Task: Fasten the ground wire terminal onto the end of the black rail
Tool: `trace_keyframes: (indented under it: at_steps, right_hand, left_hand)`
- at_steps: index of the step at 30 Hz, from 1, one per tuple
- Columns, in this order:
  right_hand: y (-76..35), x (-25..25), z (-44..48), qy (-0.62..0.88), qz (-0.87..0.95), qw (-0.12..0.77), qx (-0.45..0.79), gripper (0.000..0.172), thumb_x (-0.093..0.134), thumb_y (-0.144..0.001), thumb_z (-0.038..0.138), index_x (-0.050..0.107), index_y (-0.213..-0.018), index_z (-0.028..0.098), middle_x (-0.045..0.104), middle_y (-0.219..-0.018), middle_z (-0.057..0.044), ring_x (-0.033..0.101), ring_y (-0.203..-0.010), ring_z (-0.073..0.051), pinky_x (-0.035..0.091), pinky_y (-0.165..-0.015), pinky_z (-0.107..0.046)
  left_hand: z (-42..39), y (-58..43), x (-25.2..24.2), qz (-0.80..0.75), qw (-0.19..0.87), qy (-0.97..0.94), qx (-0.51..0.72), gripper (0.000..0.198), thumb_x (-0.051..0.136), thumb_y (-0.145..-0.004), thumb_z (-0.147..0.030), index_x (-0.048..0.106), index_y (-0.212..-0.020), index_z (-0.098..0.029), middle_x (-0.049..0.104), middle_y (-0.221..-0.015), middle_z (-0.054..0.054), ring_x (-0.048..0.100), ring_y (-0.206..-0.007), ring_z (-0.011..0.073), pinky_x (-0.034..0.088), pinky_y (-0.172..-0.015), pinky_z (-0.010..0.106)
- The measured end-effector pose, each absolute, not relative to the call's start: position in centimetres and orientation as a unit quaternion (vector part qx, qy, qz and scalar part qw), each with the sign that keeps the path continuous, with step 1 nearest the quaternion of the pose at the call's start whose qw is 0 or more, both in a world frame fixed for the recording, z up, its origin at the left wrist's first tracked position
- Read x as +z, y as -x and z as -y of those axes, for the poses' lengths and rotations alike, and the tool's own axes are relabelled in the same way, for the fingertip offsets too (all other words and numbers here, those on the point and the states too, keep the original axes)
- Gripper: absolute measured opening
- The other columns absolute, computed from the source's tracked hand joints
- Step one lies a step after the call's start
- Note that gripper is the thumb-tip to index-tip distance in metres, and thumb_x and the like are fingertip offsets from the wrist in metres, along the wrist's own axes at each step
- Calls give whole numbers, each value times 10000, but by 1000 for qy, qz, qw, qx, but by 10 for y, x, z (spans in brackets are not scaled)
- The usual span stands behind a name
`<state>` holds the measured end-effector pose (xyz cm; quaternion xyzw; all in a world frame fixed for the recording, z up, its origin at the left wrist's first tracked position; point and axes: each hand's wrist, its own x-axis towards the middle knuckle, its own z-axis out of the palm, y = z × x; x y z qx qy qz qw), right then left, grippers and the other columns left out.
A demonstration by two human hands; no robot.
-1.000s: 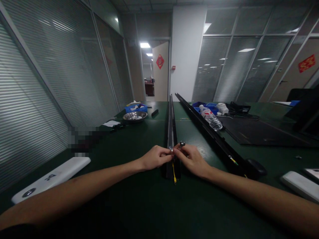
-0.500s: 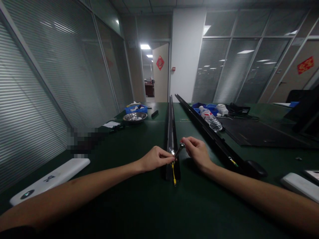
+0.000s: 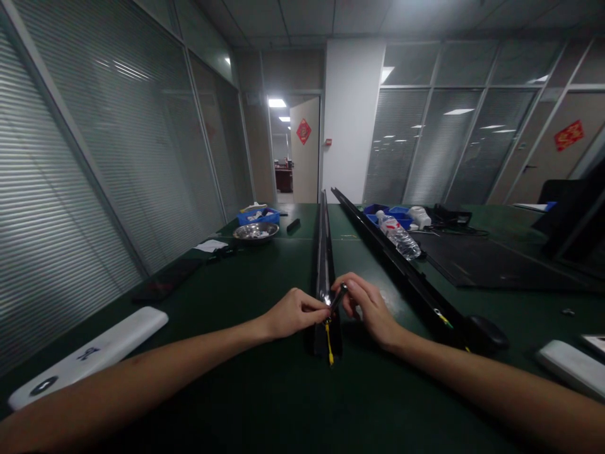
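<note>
In front of me lies a long black metal channel, running away over the green table. At its near end, my left hand is closed in a pinch, thumb and forefinger meeting at the lower end of a small dark wrench. What else sits in that pinch is too small to make out. My right hand is closed around the upper part of the wrench, which stands tilted with its round shiny head up. Below the fingertips a short yellow wire hangs along the channel's near end.
A second black channel lies to the right, with a plastic bottle and blue bins beyond it. A metal bowl and a blue basket stand at the back left. White covers lie on both sides.
My right hand has moved left, closer to my left hand, and its fingers now reach round the wrench's top. The wrench stands steeper. The camera view has tipped up slightly.
</note>
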<state>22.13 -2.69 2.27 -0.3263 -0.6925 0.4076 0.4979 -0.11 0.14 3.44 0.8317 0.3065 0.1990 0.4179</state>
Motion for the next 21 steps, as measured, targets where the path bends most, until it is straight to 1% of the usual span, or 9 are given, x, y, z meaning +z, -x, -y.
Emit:
trace_keyframes:
  at_steps: [4, 7, 9, 10, 11, 13, 14, 17, 21]
  right_hand:
    - [-220, 30, 28, 354, 696, 496, 380, 452, 395, -1052, 567, 653, -1033, 196, 525, -654, 30, 515, -597, -138, 395, -537, -249]
    - [-228, 60, 26, 385, 691, 524, 315, 499, 323, -1055, 582, 644, -1118, 205, 631, -926, -45, 609, -712, -163, 435, -509, -252]
    - [-245, 85, 25, 415, 696, 534, 240, 509, 298, -1051, 578, 629, -1177, 213, 648, -1027, -76, 640, -797, -197, 482, -532, -274]
    - [-256, 97, 25, 444, 714, 508, 187, 460, 366, -1036, 558, 636, -1185, 217, 664, -1064, -86, 651, -863, -219, 521, -595, -298]
    - [-271, 105, 25, 474, 747, 447, 132, 418, 435, -1014, 533, 654, -1177, 217, 677, -1122, -97, 656, -950, -245, 555, -712, -345]
    - [-306, 110, 30, 522, 794, 307, 45, 417, 496, -974, 504, 679, -1226, 228, 674, -1244, -117, 648, -1079, -301, 533, -931, -471]
    - [-324, 106, 34, 539, 807, 239, 20, 464, 531, -947, 513, 666, -1292, 234, 656, -1306, -134, 631, -1143, -334, 510, -987, -517]
    - [-374, 74, 56, 602, 791, 105, -34, 662, 598, -885, 615, 567, -1463, 295, 570, -1470, -155, 555, -1290, -432, 502, -991, -621]
    - [-401, 29, 87, 614, 783, 96, -32, 787, 566, -897, 683, 409, -1579, 323, 430, -1608, -143, 573, -1317, -399, 520, -1027, -587]
  left_hand:
    - [0, 1, 38, -298, 418, -835, 197, 366, 588, -985, -396, 780, -865, -109, 583, -683, 3, 483, -601, 119, 323, -545, 228]
    - [1, 2, 40, -299, 416, -836, 199, 368, 579, -989, -408, 798, -902, -125, 607, -696, 6, 505, -612, 124, 340, -555, 227]
    - [2, 2, 41, -301, 414, -836, 198, 361, 579, -988, -416, 810, -981, -139, 644, -727, 15, 532, -633, 133, 360, -568, 226]
    - [3, 2, 42, -302, 414, -835, 198, 363, 580, -986, -420, 813, -1005, -143, 663, -746, 22, 546, -646, 138, 371, -576, 227]
    - [3, 2, 42, -304, 416, -834, 197, 366, 581, -984, -425, 813, -1018, -144, 680, -767, 29, 560, -660, 143, 381, -583, 227]
    - [4, 2, 43, -304, 421, -831, 199, 373, 585, -981, -432, 815, -1013, -140, 699, -792, 39, 575, -673, 149, 394, -587, 228]
    - [4, 2, 43, -303, 421, -831, 200, 377, 587, -980, -433, 817, -990, -134, 697, -782, 39, 572, -667, 148, 394, -585, 228]
    - [3, 1, 42, -304, 418, -831, 207, 368, 602, -973, -428, 823, -958, -135, 686, -739, 30, 569, -644, 144, 397, -581, 227]
    - [2, 2, 39, -316, 421, -822, 217, 336, 633, -957, -421, 821, -1057, -162, 741, -824, 47, 633, -714, 165, 444, -618, 230]
